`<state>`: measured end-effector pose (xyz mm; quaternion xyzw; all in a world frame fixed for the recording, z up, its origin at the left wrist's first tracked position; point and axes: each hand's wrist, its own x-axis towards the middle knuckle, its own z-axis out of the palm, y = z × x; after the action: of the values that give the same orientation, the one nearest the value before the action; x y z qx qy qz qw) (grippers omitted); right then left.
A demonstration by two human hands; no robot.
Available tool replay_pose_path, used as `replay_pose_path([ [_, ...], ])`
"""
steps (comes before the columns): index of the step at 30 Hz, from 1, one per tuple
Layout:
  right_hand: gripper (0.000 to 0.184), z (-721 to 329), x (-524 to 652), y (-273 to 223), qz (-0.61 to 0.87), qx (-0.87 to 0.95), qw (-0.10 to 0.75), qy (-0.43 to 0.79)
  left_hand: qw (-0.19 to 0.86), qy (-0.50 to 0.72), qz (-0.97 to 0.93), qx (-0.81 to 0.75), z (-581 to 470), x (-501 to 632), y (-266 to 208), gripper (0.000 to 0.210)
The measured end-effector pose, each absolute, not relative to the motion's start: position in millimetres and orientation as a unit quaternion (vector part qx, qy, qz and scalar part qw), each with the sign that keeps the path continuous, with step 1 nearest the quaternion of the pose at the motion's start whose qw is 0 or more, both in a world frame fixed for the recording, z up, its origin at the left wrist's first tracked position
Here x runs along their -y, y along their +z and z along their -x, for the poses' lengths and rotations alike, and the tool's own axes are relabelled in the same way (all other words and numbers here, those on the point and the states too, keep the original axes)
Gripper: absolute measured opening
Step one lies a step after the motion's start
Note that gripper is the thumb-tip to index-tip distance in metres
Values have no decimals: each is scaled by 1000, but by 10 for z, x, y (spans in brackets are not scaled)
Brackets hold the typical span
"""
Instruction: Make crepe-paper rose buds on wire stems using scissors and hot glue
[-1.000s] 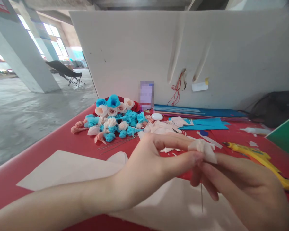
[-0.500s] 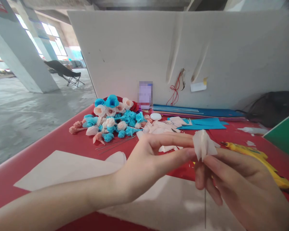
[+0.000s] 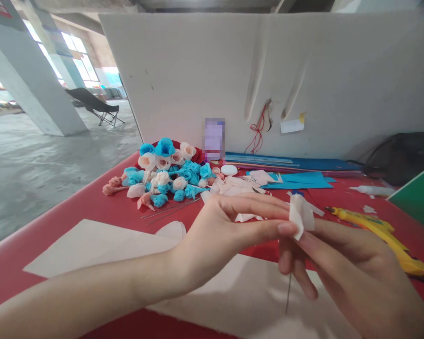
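A small pale paper flower [image 3: 301,214] on a thin wire stem [image 3: 288,294] is held up between both hands. My left hand [image 3: 229,226] pinches the left edge of its petal between thumb and fingertips. At the flower's base, my right hand [image 3: 342,263] closes thumb and fingers around the top of the stem. The wire hangs below the right fingers, leaning slightly. Under the hands lies a large pale paper sheet [image 3: 261,296] on the red table [image 3: 120,325].
Blue, white and pink paper flowers [image 3: 166,176] are heaped at the back left. Pale paper scraps [image 3: 238,186] and blue sheets [image 3: 300,180] lie behind the hands. On the right is a yellow glue gun [image 3: 381,230]. A white board [image 3: 198,66] stands behind the table.
The flower has turned and its stem now leans, lower end to the left. My left thumb has shifted slightly right and down onto the petal's lower edge.
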<state>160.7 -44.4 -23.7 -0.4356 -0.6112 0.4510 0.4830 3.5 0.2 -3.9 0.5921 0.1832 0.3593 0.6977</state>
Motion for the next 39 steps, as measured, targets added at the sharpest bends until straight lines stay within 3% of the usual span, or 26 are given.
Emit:
replay_pose_path([
  [6,37,-1498,440,-196,500,614,514,330,695,362,-589,-196,-52,-6,-34,20],
  [12,41,-1494,443,-185,525,624,501,289,666,366,-616,-208,-53,-9,-15,27],
  [20,27,-1601,462,-190,472,664,457,356,648,370,-625,-229,-59,0,-40,27],
  [26,24,-1608,486,-187,470,666,468,341,660,385,-605,-224,-70,12,-43,26],
  [39,25,-1598,462,-179,463,672,463,346,643,414,-602,-227,-79,14,-41,21],
])
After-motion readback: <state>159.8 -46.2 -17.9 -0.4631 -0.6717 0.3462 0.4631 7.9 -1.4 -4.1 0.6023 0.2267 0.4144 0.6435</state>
